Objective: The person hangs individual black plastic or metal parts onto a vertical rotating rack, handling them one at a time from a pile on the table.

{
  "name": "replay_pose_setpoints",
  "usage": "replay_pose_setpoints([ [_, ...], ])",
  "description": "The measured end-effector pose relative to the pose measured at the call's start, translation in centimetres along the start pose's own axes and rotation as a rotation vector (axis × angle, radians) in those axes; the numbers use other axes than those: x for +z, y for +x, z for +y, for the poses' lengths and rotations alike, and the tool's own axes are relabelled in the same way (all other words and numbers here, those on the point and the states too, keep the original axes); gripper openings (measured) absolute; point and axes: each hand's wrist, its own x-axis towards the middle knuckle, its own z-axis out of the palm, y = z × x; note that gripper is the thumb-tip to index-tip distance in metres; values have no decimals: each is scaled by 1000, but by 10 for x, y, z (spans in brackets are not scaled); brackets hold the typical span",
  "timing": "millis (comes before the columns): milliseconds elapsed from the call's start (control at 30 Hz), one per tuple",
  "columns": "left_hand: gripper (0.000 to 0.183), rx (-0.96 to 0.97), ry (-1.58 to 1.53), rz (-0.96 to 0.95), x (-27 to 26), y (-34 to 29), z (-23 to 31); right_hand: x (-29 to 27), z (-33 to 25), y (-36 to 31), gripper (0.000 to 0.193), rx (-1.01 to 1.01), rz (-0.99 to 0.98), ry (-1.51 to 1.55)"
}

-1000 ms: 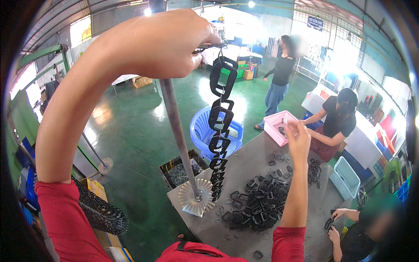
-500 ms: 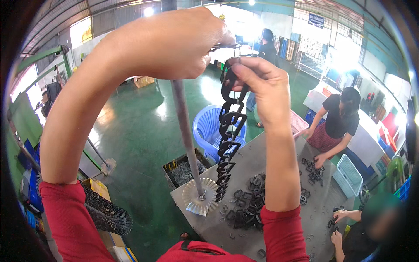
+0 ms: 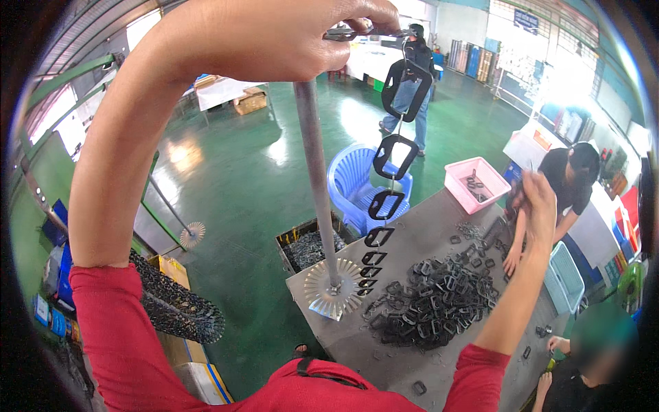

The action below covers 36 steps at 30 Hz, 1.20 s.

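Observation:
My left hand (image 3: 302, 41) is raised at the top, its fingers closed on a thin, dark metal piece (image 3: 364, 31). From the end of that piece hangs a chain of black rounded frame-shaped rings (image 3: 397, 156), joined by thin wire links. Beside the chain, a grey pole (image 3: 314, 172) carries a slotted metal disc (image 3: 334, 288) at its lower end. My right hand (image 3: 539, 199) is away from the chain, above the table's right side. Its fingers are blurred, and I cannot make out whether it holds anything.
A heap of black rings (image 3: 439, 302) lies on the grey table (image 3: 322, 319). A pink basket (image 3: 477, 185) and pale green basket (image 3: 565, 275) stand along its edge. Two co-workers (image 3: 570, 185) are on the right. A blue chair (image 3: 353, 182) and bin of metal bits (image 3: 309, 247) stand behind the table.
My right hand has let go of the chain and moved right and down. The rings, bunched together before, now hang spaced out. My left hand stays raised, and the view has shifted.

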Motion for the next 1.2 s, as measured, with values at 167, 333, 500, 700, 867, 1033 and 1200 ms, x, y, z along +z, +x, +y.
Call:
replay_pose_setpoints([
  [167,46,129,64,93,-3,-9,-4,-69,96,-46,28,214,164,-371],
  [333,53,-128,81,-36,-10,-3,21,-69,136,-65,42,394,-1,-1014],
  [500,47,-292,170,-92,-8,11,32,49,48,-15,36,-211,58,-535],
  [700,34,-154,324,167,24,9,-4,195,-78,-5,28,-753,10,-106],
  [867,35,-119,240,155,22,17,5,228,-86,7,21,-596,-67,-72],
  [1033,37,-44,150,124,18,14,9,204,-82,23,24,-254,-803,829],
  [1200,38,-125,182,151,14,14,16,161,-45,36,24,-90,-672,1013],
])
